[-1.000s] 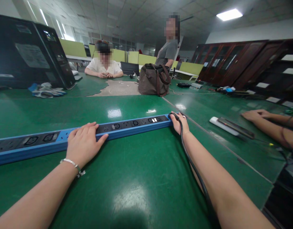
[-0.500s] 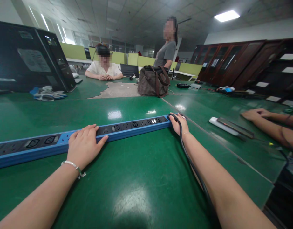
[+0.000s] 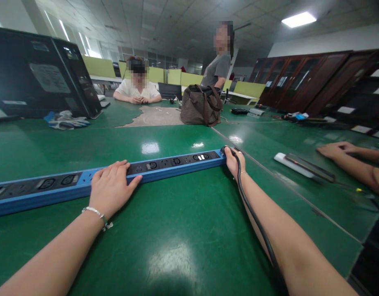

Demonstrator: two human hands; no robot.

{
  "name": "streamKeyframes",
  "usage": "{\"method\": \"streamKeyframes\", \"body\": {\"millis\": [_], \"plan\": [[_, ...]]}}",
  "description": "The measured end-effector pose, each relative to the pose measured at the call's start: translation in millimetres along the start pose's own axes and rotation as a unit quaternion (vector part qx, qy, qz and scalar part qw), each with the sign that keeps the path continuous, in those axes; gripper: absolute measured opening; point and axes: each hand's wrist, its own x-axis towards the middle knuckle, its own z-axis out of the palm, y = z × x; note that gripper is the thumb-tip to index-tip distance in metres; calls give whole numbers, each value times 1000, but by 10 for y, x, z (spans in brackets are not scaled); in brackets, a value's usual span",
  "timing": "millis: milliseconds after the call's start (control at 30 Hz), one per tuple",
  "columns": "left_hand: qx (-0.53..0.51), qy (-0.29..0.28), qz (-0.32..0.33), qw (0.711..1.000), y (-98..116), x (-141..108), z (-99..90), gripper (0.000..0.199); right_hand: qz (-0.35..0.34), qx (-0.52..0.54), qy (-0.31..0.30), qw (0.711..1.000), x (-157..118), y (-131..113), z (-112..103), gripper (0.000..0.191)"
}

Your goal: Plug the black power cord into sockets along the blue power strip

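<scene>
A long blue power strip (image 3: 174,172) with black sockets lies across the green table, its left end outside the view. My left hand (image 3: 112,183) grips the strip across its width, thumb along the near side and fingers over the top. At the strip's right end, my right hand (image 3: 235,160) is closed around the black power cord (image 3: 254,216), close to where it meets the strip. The fingers cover most of that end, so the joint is partly hidden. From there the cord runs back along my right forearm.
A computer case (image 3: 50,78) and work gloves (image 3: 66,120) stand at the left. A brown bag (image 3: 200,106) sits beyond the strip. To the right are a white bar-shaped object (image 3: 292,164) and another person's hands (image 3: 334,150). Two people are across the table.
The whole view has shifted slightly to the right. My right hand has turned a little at the strip's end, and the cord bows out more beside it. My left hand keeps its place.
</scene>
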Motion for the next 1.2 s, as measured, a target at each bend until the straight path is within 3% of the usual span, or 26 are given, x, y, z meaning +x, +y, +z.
{"method": "streamKeyframes", "body": {"millis": [67,133,333,533,667,1200], "plan": [[-2,1,3,1000,1,-1,1,61,75,59,62,994,26,-28,-39,62],[-1,4,5,1000,3,-4,1,61,100,93,83,987,15,-104,-66,62],[8,6,2,1000,4,-5,2,61,-26,129,-108,985,-271,-684,96,40],[-3,5,6,1000,-3,-1,5,61,-62,122,-144,980,-575,-1149,335,37],[-14,11,5,1000,-8,-4,14,61,-80,87,-170,978,-659,-1227,405,32],[-11,25,11,1000,-13,-14,31,57,-69,58,-156,984,-657,-1259,392,30]]}}
